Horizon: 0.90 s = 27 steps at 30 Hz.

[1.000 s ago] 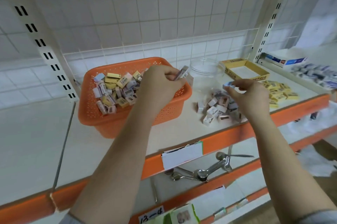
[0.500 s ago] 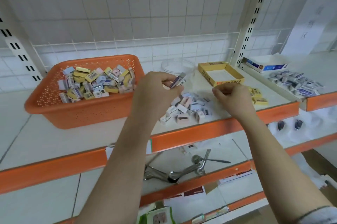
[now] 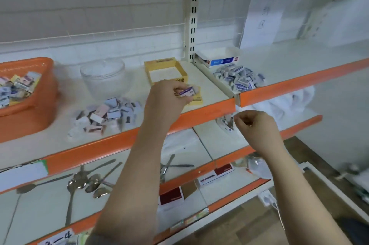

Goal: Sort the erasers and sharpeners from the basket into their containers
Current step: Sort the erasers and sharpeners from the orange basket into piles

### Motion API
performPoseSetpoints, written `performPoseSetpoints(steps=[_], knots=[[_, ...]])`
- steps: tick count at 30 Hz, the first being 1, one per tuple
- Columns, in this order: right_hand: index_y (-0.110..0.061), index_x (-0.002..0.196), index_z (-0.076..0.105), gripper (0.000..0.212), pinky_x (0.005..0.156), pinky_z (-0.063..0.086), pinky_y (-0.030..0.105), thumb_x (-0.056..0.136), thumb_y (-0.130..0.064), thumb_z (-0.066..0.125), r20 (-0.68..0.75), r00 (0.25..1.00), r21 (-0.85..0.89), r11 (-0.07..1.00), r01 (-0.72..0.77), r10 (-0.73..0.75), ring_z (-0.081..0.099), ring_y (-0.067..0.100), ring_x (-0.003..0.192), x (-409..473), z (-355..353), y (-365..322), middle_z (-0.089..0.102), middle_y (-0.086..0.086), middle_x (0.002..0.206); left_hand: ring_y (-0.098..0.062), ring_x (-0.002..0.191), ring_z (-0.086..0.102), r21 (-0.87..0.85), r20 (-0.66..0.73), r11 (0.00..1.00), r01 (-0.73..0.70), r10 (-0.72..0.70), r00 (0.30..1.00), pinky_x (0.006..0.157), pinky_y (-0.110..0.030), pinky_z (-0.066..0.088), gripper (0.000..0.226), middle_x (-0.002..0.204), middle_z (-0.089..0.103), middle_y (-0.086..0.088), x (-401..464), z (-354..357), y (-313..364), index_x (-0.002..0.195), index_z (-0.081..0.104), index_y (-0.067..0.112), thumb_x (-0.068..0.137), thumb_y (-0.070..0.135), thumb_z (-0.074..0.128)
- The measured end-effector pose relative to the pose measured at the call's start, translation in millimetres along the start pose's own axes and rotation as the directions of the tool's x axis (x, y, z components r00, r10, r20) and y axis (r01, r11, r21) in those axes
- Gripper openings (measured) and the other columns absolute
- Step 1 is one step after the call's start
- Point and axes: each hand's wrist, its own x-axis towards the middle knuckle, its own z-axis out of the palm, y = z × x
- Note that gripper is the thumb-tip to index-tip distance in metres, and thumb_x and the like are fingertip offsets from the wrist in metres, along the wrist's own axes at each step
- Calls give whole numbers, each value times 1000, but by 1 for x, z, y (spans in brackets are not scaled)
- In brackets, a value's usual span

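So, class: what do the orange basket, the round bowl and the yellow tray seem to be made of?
Orange basket: likely plastic, matte, with a moulded wall and rolled rim.
Round bowl: clear glass or plastic; the shelf shows through, so either is possible.
Yellow tray: probably cardboard, with thin flat printed walls.

White tiled wall (image 3: 89,5) backs cream metal shelves with orange front edges (image 3: 199,113), slotted cream upright (image 3: 193,15), brown wooden floor (image 3: 229,232).

I see spoons (image 3: 87,182) on the lower shelf, below and left of the hands. White cloth (image 3: 287,103) lies bunched just beyond the right hand. A paper sheet (image 3: 261,13) leans against the wall above it.
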Motion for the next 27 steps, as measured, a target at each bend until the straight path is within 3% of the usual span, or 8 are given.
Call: performPoseSetpoints(steps=[4, 9, 13, 16, 22, 27], knots=[[-15, 92, 72, 17, 65, 50, 30, 90, -20, 56, 51, 995, -81, 994, -78, 82, 61, 18, 68, 6, -24, 26, 69, 4, 75, -7, 73, 58, -16, 66, 999, -37, 38, 997, 68, -18, 45, 27, 92, 68, 2, 23, 41, 20, 102, 72, 17, 75, 20, 78], [-17, 97, 72, 18, 54, 38, 19, 90, -22, 56, 63, 986, -154, 977, -144, 156, 51, 5, 59, 23, -45, 54, 55, -10, 63, -2, 70, 52, -18, 111, 995, -93, 95, 989, 57, -6, 33, 32, 91, 62, 8, 62, 89, 40, 108, 69, 17, 77, 25, 76], [-19, 103, 69, 18, 51, 34, 15, 92, -25, 56, 51, 982, -188, 967, -171, 183, 51, 1, 61, 46, -60, 65, 62, -7, 77, -9, 82, 58, -61, 165, 990, -128, 136, 977, 73, -19, 46, 34, 89, 61, 5, 96, 124, 56, 110, 68, 14, 79, 24, 75], [-22, 102, 68, 17, 49, 32, 16, 91, -28, 56, 23, 980, -187, 964, -188, 195, 50, 0, 58, 63, -67, 71, 63, -10, 78, -15, 91, 62, -53, 186, 988, -144, 152, 971, 82, -29, 50, 34, 98, 67, -2, 113, 148, 62, 112, 67, 13, 80, 25, 74], [-23, 105, 68, 19, 52, 35, 13, 91, -29, 56, 33, 979, -208, 960, -189, 200, 53, -2, 64, 81, -68, 74, 61, -11, 79, -9, 80, 57, 43, 210, 985, -168, 156, 965, 70, -23, 46, 30, 95, 67, 1, 124, 166, 56, 107, 68, 18, 79, 26, 74], [-22, 106, 68, 20, 51, 33, 14, 92, -28, 56, 36, 982, -183, 967, -176, 186, 50, 0, 58, 78, -65, 66, 58, -15, 72, -10, 85, 61, 26, 178, 986, -162, 155, 972, 73, -23, 47, 26, 103, 69, 2, 118, 156, 55, 107, 69, 15, 83, 27, 71]])
